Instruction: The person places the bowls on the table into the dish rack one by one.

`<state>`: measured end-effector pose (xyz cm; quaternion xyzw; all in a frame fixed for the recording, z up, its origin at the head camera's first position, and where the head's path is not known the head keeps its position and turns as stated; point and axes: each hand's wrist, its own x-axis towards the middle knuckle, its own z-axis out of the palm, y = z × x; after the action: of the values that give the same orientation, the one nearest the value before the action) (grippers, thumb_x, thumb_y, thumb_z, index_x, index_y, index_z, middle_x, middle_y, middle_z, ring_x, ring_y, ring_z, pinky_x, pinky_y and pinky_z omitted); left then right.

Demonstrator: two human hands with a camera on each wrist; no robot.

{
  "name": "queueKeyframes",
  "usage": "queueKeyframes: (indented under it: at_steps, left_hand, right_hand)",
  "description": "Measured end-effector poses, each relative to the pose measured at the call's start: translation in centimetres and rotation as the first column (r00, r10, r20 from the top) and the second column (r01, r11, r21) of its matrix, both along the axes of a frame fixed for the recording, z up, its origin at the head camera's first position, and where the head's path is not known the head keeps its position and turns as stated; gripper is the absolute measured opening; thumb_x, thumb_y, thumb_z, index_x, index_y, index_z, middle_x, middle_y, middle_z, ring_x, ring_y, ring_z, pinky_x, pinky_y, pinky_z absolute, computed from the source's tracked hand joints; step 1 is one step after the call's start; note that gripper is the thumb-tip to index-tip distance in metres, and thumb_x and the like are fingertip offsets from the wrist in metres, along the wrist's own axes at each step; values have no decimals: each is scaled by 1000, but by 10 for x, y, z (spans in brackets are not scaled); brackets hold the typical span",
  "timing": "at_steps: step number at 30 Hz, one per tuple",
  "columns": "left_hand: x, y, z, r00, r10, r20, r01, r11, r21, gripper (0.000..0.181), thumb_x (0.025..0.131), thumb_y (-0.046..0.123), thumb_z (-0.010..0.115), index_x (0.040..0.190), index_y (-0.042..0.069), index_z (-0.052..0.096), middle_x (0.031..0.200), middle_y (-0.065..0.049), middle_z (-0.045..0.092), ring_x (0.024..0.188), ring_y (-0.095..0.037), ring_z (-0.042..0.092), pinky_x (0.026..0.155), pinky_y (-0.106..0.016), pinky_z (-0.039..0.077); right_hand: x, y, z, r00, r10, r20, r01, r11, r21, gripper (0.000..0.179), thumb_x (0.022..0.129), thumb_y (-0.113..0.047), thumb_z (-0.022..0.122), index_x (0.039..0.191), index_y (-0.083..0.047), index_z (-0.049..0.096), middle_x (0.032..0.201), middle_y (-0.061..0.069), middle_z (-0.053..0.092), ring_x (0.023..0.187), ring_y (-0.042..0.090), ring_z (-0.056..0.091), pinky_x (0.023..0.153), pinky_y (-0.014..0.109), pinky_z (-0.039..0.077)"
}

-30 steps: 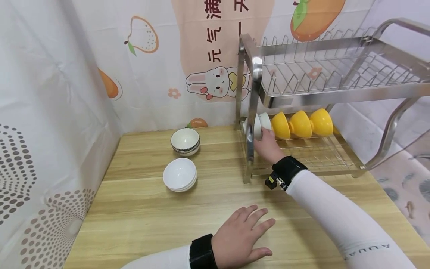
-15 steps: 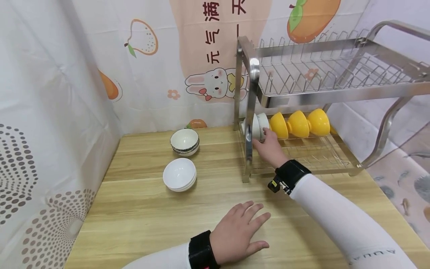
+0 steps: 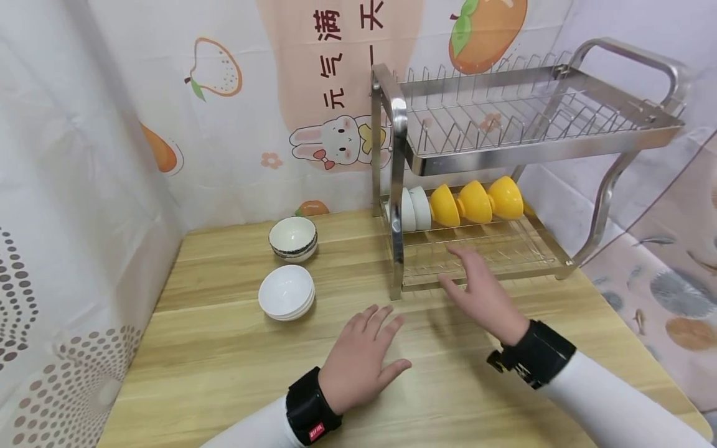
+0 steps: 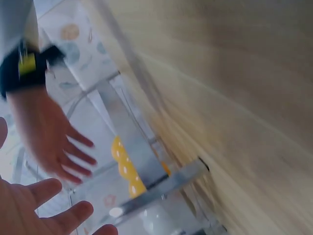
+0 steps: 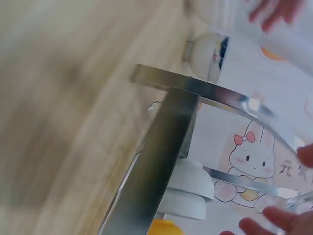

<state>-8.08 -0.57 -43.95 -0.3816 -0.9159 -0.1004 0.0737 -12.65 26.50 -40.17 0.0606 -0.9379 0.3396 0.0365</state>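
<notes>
My right hand [image 3: 482,295] is in front of the rack's lower shelf, fingers spread and holding nothing. Two white bowls [image 3: 414,210] stand on edge at the shelf's left end, with several yellow bowls [image 3: 475,202] in a row beside them. Above the wooden table my left hand [image 3: 358,361] is spread and holds nothing, nearest to a stack of white bowls [image 3: 287,291]. Behind that stack sit dark-rimmed bowls [image 3: 293,236], one inside another. The right wrist view shows the white bowls [image 5: 183,191] behind the rack's metal bar; in the left wrist view the right hand [image 4: 46,134] appears with loose fingers.
A two-tier steel dish rack [image 3: 538,152] stands at the right of the table [image 3: 224,348]; its upper tier has wire slots. Its left upright [image 3: 398,186] partly covers the white bowls. Printed curtains [image 3: 235,155] hang behind and at the sides.
My right hand has let go of the white bowls and drawn back from the shelf toward the front. The bowls stay in the rack. The left hand stays spread; the view has shifted slightly.
</notes>
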Motion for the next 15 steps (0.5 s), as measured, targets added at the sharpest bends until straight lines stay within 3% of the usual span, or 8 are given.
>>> queueKeyframes:
  at_steps: [4, 8, 11, 15]
  left_hand:
    - [-1, -8, 1, 999, 42, 33, -43, 999, 18, 68, 98, 64, 38, 150, 20, 41, 153, -7, 40, 140, -31, 37, 112, -48, 34]
    - [0, -13, 1, 996, 72, 50, -74, 997, 26, 69, 98, 64, 39, 151, 20, 39, 154, -7, 39, 139, -31, 37, 112, -49, 33]
    - [0, -17, 1, 994, 90, 54, -92, 995, 25, 70, 98, 65, 37, 151, 20, 39, 153, -6, 38, 139, -31, 38, 112, -48, 33]
    - [1, -19, 1, 993, 104, 50, -106, 994, 29, 69, 98, 64, 40, 151, 20, 39, 153, -6, 39, 139, -31, 38, 112, -48, 34]
  right_hand:
    - [31, 9, -9, 992, 60, -114, -39, 983, 180, 72, 95, -44, 63, 146, 2, 40, 149, 25, 38, 137, 44, 34, 108, 63, 31]
    - [53, 19, -20, 965, 138, -222, -59, 942, 330, 74, 88, -42, 72, 142, 2, 46, 146, 22, 43, 136, 43, 36, 112, 58, 27]
    - [62, 24, -26, 949, 179, -259, -71, 923, 378, 76, 85, -42, 74, 141, 1, 48, 144, 21, 45, 136, 43, 35, 118, 53, 19]
    - [68, 25, -31, 944, 197, -266, -80, 915, 395, 77, 85, -45, 73, 142, 0, 48, 143, 22, 46, 136, 43, 35, 120, 50, 12]
